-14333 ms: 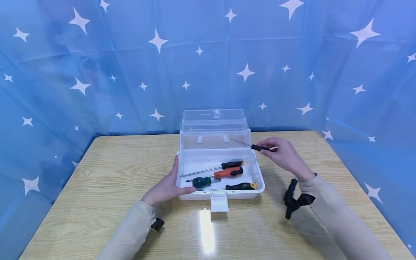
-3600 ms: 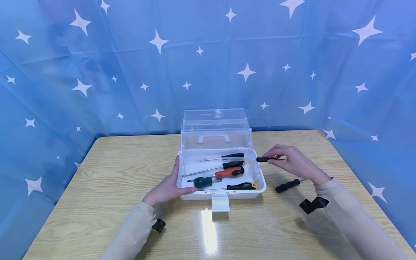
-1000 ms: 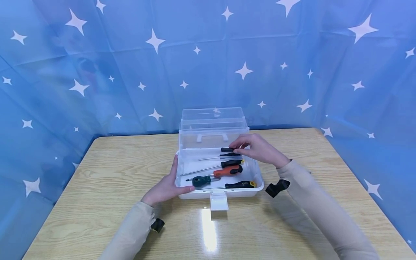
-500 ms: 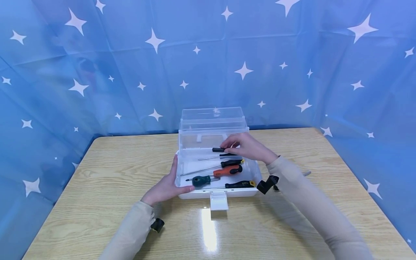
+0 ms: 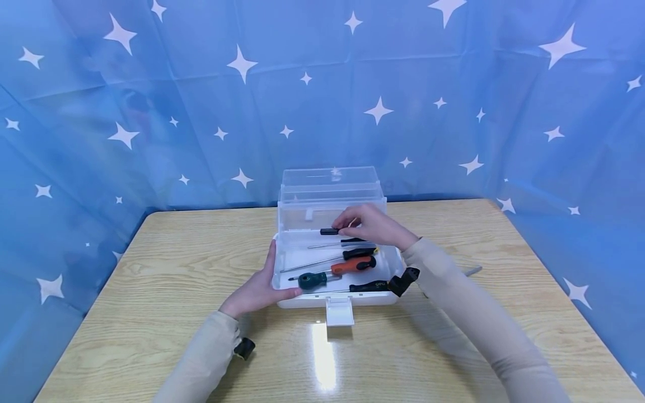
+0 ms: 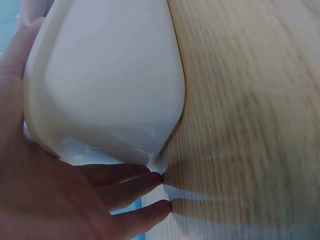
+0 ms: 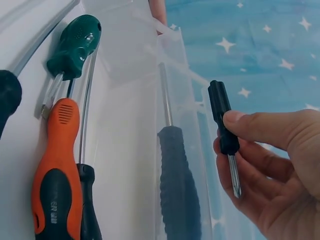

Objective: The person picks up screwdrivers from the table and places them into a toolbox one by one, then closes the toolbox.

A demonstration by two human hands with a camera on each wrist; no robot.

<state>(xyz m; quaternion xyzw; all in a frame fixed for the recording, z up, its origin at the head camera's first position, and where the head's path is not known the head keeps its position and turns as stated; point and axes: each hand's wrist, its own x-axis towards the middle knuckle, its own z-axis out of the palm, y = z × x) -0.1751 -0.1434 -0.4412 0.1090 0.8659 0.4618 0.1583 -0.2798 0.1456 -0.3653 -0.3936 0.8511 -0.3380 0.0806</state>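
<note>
My right hand [image 5: 370, 226] pinches a small black-handled Phillips screwdriver [image 7: 223, 117] between thumb and fingers, its cross tip towards the palm. It is held over the back of an open white toolbox [image 5: 302, 303], in front of the raised clear lid [image 5: 330, 193]. With the thumb over the front rim and the fingers along the side wall, my left hand [image 5: 257, 288] grips the box's left end. Inside lie an orange-and-black screwdriver [image 5: 354, 265], a stubby green-handled one [image 5: 312, 280], and several black-handled screwdrivers, one of them [image 7: 177, 180] at the back seen through clear plastic.
The box stands on a wood-grain table [image 5: 176, 268] with its front latch [image 5: 340, 316] hanging down. A metal shaft [image 5: 473, 271] lies on the table at the right, the rest of it behind my sleeve. A blue star-patterned curtain [image 5: 322, 145] surrounds the table.
The black screwdriver held earliest now lies at the back of the box. My right hand then brought the small screwdriver from the right, over the box and leftward. My left hand stays put.
</note>
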